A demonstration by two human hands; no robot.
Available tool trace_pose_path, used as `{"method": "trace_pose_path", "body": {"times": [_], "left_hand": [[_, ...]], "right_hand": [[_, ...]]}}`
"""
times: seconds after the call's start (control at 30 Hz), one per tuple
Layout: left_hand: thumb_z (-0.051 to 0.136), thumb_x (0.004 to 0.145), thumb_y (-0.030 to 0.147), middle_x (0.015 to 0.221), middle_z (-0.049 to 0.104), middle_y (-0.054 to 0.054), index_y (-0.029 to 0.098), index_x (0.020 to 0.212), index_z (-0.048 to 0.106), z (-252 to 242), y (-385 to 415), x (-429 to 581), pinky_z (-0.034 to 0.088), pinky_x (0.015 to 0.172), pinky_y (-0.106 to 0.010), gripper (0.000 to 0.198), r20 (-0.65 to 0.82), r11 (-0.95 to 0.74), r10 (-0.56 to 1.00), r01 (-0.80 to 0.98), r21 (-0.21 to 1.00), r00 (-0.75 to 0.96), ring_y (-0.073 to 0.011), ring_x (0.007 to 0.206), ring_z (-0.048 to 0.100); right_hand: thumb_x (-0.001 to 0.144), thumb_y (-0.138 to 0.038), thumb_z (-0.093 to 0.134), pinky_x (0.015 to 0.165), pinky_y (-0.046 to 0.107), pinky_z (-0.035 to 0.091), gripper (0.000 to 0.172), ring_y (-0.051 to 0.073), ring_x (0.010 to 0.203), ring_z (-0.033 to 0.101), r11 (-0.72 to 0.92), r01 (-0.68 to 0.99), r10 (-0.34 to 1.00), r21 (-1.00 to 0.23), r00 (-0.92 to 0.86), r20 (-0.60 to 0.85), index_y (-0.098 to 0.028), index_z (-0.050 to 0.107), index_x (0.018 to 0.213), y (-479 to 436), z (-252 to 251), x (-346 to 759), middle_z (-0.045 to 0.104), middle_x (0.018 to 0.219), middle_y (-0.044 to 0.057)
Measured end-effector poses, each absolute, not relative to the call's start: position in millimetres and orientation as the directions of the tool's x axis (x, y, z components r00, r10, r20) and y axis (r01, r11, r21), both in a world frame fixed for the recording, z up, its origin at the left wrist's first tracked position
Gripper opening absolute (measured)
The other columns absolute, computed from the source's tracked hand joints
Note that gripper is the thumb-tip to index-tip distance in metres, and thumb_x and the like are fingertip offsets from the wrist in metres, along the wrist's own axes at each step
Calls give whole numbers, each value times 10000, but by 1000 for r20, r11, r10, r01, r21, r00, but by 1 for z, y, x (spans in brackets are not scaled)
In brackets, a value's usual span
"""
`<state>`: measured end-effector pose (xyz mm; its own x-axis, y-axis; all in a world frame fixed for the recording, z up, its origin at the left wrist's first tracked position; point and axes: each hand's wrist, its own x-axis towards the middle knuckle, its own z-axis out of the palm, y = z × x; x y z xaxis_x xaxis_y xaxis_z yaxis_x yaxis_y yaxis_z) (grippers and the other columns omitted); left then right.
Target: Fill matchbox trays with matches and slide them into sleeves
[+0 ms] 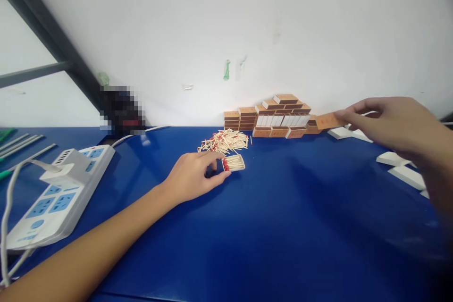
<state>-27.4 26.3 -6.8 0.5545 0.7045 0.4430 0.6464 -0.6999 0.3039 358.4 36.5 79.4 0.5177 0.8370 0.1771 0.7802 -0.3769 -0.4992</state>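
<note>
My left hand rests on the blue table, its fingers closed around the end of a small white tray of matches. Just behind the tray lies a loose pile of red-tipped matches. My right hand is raised at the right and pinches an orange matchbox sleeve by its end. The sleeve hangs beside a stack of orange matchboxes piled against the white wall.
A white power strip with blue sockets, a plug and a cable lies at the left. Several white empty match trays lie at the right. Green and grey rods sit at the far left edge.
</note>
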Motion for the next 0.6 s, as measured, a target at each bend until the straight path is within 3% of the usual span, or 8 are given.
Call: {"method": "trace_pose_path", "body": {"times": [0.07,0.17,0.27,0.37,0.6], "left_hand": [[687,940,452,826,746,26,226,1155,730,-8,27,-27,506,596,-259,315,491,-705,692,643,299,530,-100,579,610],[706,936,456,735,725,33,232,1177,738,-9,28,-27,527,597,-257,331,555,-711,670,642,287,493,-114,577,632],[735,924,435,736,736,35,229,1206,733,-10,27,-27,522,564,-238,349,614,-729,637,623,284,466,-113,575,653],[747,918,425,760,752,31,220,1219,727,-9,25,-26,505,520,-223,364,647,-751,603,607,261,467,-102,544,639],[749,918,410,700,718,40,198,1196,730,-7,21,-24,511,518,-220,350,631,-763,592,600,239,501,-100,526,625]], "right_hand": [[911,-521,693,524,326,350,336,111,544,500,-251,746,877,-617,446,181,-193,761,931,24,81,337,710,744,58],[912,-536,700,431,272,355,341,98,449,491,16,637,975,-771,161,153,-196,731,908,11,66,303,669,647,26],[892,-566,710,412,246,431,371,114,460,548,158,563,986,-811,-48,158,-196,697,865,7,43,272,653,628,15],[902,-592,681,389,226,454,393,119,477,575,186,493,983,-850,-94,160,-199,674,876,4,27,252,659,650,13],[854,-658,714,403,237,524,489,139,490,623,135,366,990,-921,-9,142,-176,672,926,1,22,242,693,651,33]]}}
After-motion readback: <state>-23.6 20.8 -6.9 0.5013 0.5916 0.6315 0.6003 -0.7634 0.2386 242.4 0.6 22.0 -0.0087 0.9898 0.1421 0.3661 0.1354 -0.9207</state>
